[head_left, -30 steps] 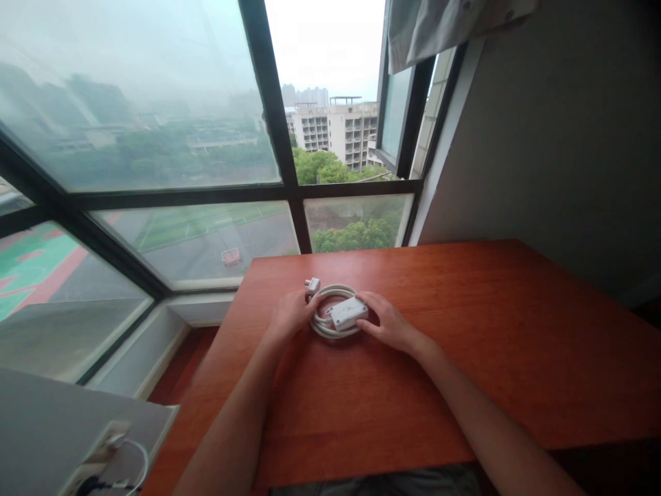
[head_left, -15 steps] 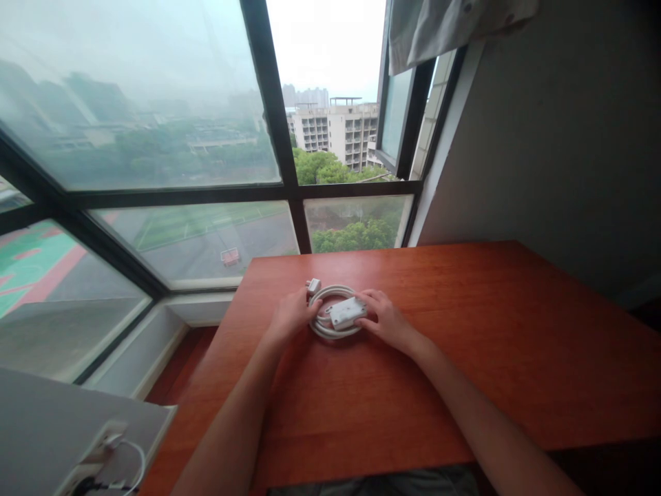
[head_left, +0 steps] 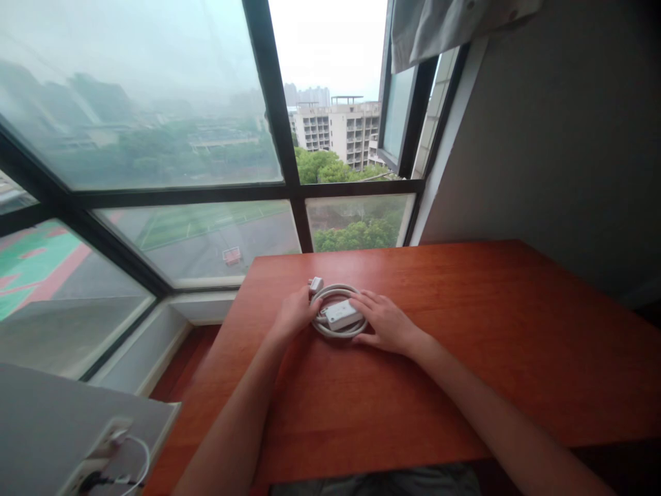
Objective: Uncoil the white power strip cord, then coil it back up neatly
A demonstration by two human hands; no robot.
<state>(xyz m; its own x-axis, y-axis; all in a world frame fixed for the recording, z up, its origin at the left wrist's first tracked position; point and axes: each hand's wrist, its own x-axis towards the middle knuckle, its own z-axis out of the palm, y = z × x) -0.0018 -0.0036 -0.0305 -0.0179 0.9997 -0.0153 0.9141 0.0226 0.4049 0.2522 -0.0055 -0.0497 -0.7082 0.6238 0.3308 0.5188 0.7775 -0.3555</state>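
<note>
A white extension cord (head_left: pixel 338 333) lies coiled on the reddish-brown wooden table (head_left: pixel 392 420). Its white socket block (head_left: pixel 343 315) rests inside the ring of cable, and the white plug (head_left: pixel 316 284) sticks out at the upper left. My left hand (head_left: pixel 296 314) is closed on the left side of the coil, thumb on top of the cable just below the plug. On the other side, my right hand (head_left: pixel 386 322) lies around the coil's right edge, fingers over the cable and the block's right end, thumb at the lower right of the ring.
Framed windows (head_left: pixel 297 191) rise behind the table's far edge, with one pane swung outward and a grey cloth (head_left: pixel 438 31) hanging above it. A grey wall (head_left: pixel 537 145) stands at the right. At lower left, a wall outlet (head_left: pixel 111 441) has a white cable plugged in.
The socket block has shifted slightly left and sits flatter within the coil. My right hand has moved from gripping its end to spanning the coil's right side. My left hand stays on the coil.
</note>
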